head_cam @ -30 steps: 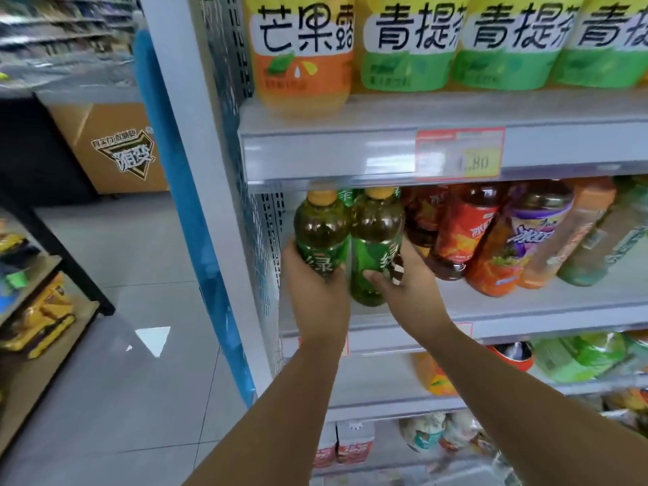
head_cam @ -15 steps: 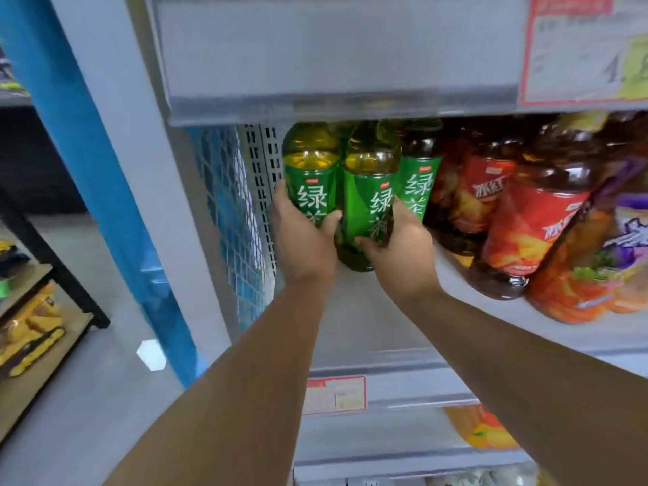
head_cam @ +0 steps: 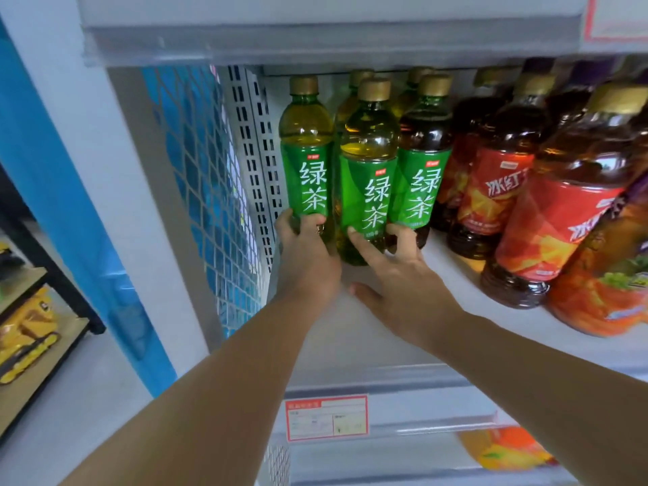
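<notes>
Our left hand [head_cam: 308, 261] gripped the left 绿茶 bottle [head_cam: 306, 152]. Our right hand [head_cam: 403, 285], fingers [head_cam: 354, 236] loosely spread, touched the middle 绿茶 bottle [head_cam: 368, 170] near the red 冰红 bottles [head_cam: 498, 191].

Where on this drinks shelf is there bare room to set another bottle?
Bare shelf lies in front of the green tea bottles, between the perforated side panel and the iced red tea bottles. Behind and to the right, the bottles stand packed.

Left hand [head_cam: 308, 264] and right hand [head_cam: 403, 278] are bare, forearms uncovered throughout. A small glinting ring [head_cam: 319, 229] sits on a left finger, just below the leftmost green tea bottle [head_cam: 308, 152] label.
</notes>
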### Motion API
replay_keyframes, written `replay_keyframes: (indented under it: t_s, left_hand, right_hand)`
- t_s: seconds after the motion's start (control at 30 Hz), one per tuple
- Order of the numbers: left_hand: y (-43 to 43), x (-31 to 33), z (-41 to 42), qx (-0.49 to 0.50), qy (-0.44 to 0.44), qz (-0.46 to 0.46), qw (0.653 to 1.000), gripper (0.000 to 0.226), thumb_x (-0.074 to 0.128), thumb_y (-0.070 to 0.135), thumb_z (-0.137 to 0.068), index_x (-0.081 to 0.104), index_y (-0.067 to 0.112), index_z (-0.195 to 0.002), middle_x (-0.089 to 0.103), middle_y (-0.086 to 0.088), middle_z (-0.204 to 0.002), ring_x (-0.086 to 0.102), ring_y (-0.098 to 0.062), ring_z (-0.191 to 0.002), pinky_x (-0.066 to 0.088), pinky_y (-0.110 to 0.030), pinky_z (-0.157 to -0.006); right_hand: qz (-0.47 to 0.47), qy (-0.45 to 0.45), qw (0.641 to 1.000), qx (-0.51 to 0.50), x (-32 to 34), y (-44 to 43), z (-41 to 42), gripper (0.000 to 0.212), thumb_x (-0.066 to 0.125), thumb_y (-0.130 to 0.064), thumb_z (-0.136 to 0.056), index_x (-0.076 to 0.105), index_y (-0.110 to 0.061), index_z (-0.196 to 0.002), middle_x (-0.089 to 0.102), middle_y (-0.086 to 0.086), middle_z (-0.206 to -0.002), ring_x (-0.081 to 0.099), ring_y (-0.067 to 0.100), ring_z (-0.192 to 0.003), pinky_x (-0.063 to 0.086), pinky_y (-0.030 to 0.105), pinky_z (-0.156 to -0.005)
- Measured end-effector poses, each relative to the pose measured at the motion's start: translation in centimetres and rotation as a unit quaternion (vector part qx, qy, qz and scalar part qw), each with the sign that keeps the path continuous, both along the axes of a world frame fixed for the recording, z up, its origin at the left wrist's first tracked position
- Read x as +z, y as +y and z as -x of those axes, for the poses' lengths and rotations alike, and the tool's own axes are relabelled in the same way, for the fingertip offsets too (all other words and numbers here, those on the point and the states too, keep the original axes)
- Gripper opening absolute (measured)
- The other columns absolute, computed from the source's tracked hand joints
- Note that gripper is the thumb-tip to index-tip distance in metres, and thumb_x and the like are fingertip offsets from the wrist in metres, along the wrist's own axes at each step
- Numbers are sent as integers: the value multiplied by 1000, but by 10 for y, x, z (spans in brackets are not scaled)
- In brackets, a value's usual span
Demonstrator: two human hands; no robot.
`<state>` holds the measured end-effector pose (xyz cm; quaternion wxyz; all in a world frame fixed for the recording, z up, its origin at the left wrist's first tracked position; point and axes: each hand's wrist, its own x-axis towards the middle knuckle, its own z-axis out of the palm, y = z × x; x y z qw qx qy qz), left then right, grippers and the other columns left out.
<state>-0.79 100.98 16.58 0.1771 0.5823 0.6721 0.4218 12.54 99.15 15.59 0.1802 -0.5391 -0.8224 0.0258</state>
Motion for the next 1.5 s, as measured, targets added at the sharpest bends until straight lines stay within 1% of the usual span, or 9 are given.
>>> replay_keyframes:
  t_s: [0.4, 0.6, 0.73, 0.83, 0.97, 1.2, 1.3, 1.43, 1.5]
  left_hand:
    - [36, 7, 7, -9, -32, 47, 998, 45, 52, 21, -94, 38, 10, -136, 32, -6, -141, 47, -26, -119, 38, -34, -102]
    - [18, 3, 4, -3, -47, 4, 999, 49, 45, 2, -90, 38, 11, -138, 33, -7, -144, 45, -21, -124, 32, -23, -100]
    - [-26, 5, -13, -11, -59, -38, 997, 44, 43, 1, -91, 46, 20, -131, 38, -1, -135, 45, -8, -113, 30, -9, -85]
    - [-70, 12, -33, -67, -26, -134, 988, 37, 48, -2, -87, 57, 17, -118, 49, 3, -116, 50, -4, -105, 33, -3, -84]
    - [-128, 9, -82, -174, 0, -176, 969, 28, 47, 2, -86, 63, 13, -106, 61, 2, -102, 57, -5, -94, 43, -14, -84]
    - [-182, -54, -204, -336, 1, -78, 938, 22, 49, 7, -87, 67, 16, -96, 66, 10, -92, 59, -5, -86, 43, -18, -77]
    - [-191, -97, -254, -380, 11, -36, 924, 22, 48, 10, -87, 67, 17, -94, 60, 18, -90, 56, 0, -84, 38, -9, -73]
    - [-204, -148, -308, -406, 7, 15, 914, 23, 47, 12, -86, 67, 18, -95, 59, 19, -87, 56, 3, -81, 38, -6, -70]
    - [-208, -166, -331, -421, 21, 44, 906, 23, 47, 10, -89, 67, 19, -96, 64, 15, -89, 61, -2, -84, 46, -15, -75]
  right_hand:
    - [3, -11, 999, -33, 1, 21, 18, 69, 45, -47, -91, 2, -46, -145, 12, 11, -136, 25, 30, -127, 36, 39, -102]
    - [-2, -27, 999, -45, 2, 15, 15, 69, 44, -51, -91, 1, -46, -145, 11, 11, -142, 24, 31, -131, 29, 40, -107]
    - [-7, -20, 1000, -11, 14, -10, -7, 53, 48, -46, -90, 31, -42, -140, 31, 4, -142, 35, 28, -129, 33, 40, -102]
    - [-66, 66, 996, 16, 23, -49, -40, 30, 53, -36, -85, 66, -27, -111, 64, -2, -112, 60, 25, -104, 48, 40, -86]
    - [-89, 172, 981, -19, 22, -115, -103, 18, 56, -22, -81, 71, -21, -90, 69, -8, -84, 64, 18, -79, 50, 30, -65]
    - [11, 167, 976, -142, -33, -215, -236, 17, 53, -24, -81, 70, -22, -86, 68, -7, -81, 64, 15, -74, 53, 35, -65]
    - [52, 152, 963, -218, -74, -249, -292, 21, 51, -28, -80, 70, -22, -88, 69, -3, -83, 65, 19, -78, 53, 37, -66]
    - [101, 138, 938, -301, -127, -286, -357, 15, 61, -17, -85, 71, -22, -94, 70, -5, -94, 65, 16, -88, 53, 30, -73]
    - [128, 128, 919, -350, -150, -298, -389, 16, 63, -15, -85, 71, -21, -97, 69, -5, -98, 64, 16, -93, 49, 26, -76]
